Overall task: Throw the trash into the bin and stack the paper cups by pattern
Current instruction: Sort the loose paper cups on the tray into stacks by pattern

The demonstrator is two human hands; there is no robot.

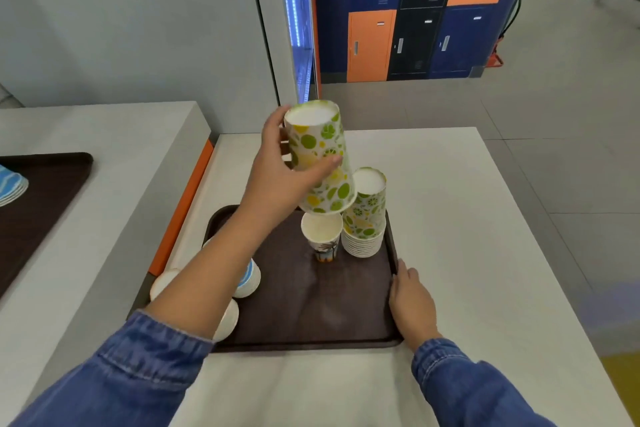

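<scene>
**Citrus cup held above the tray**

Head view: a dark brown tray (311, 319) lies on the white worktop (467, 218), close to the worktop's left edge, where an orange side panel (183, 208) borders the gap to a neighbouring counter. Bare worktop stretches to the right of the tray and behind it, and the grey floor begins past the right edge.

The left hand (277, 173) grasps an upside-down citrus-print cup (320, 156), thumb across its near side, and holds it tilted in the air above the tray's far part. The cup is white with green and yellow fruit slices.

Just beside and below it, a stack of citrus-print cups (367, 218) stands upside down in the tray's far right corner, its many rims layered at the base. An upright palm-print cup (322, 236) stands touching that stack on its left.

Blue-wave cups (249, 279) and white cups (162, 282) sit at the tray's left side, partly hidden by the forearm.

The right hand (410, 298) rests with relaxed fingers against the tray's right rim, holding nothing.

On the counter to the left, a second tray (45, 191) carries blue-striped cups (10, 185). Blue, black and orange lockers (415, 10) line the far wall.
</scene>
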